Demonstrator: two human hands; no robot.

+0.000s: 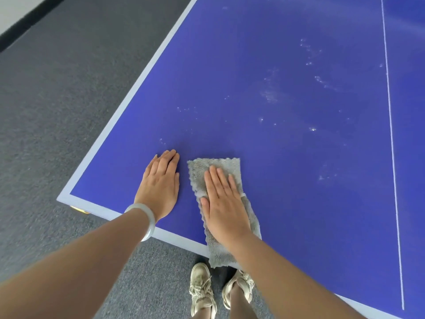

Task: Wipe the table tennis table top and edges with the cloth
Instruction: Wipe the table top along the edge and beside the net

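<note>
The blue table tennis table point(287, 77) with white edge lines fills most of the view, its near left corner at lower left. A grey cloth point(218, 168) lies folded on the top near the front edge and hangs a little over it. My right hand point(224, 203) presses flat on the cloth with straight fingers. To its left, my left hand point(161, 184) rests flat on the bare blue surface, a pale bangle on the wrist. White dust specks point(269, 93) are scattered over the top beyond the cloth.
Grey carpet point(57, 100) surrounds the table on the left and front. My feet in pale sneakers point(202, 288) stand just below the front edge. A white centre line point(391, 123) runs along the table at right. A dark skirting strip lies at far upper left.
</note>
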